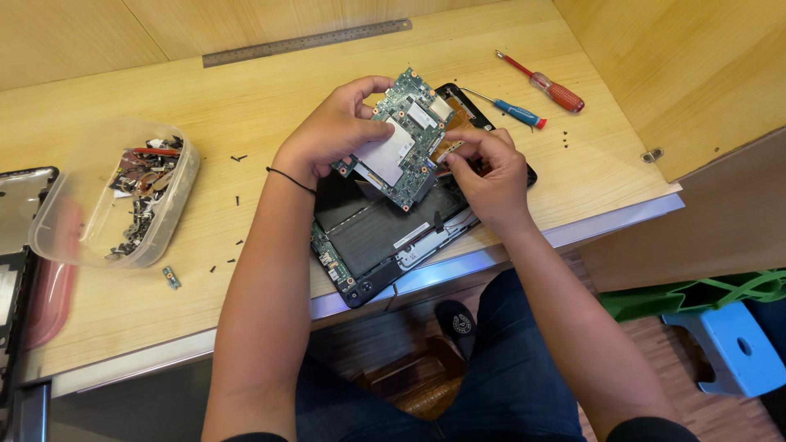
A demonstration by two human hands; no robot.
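My left hand [332,131] grips a green circuit board [401,139] by its left edge and holds it tilted above an opened black tablet case [368,245] lying on the wooden table [246,98]. A silver shield plate covers part of the board. My right hand [487,168] pinches something small at the board's right edge, over the case's orange-brown inner layer; what it pinches is hidden by the fingers. A thin black band circles my left wrist.
A clear plastic tub [123,196] of small parts stands at the left. Two screwdrivers, red [544,82] and blue [512,106], lie at the right. A steel ruler [307,41] lies at the back. Loose black screws dot the table. A blue stool [729,344] stands on the floor.
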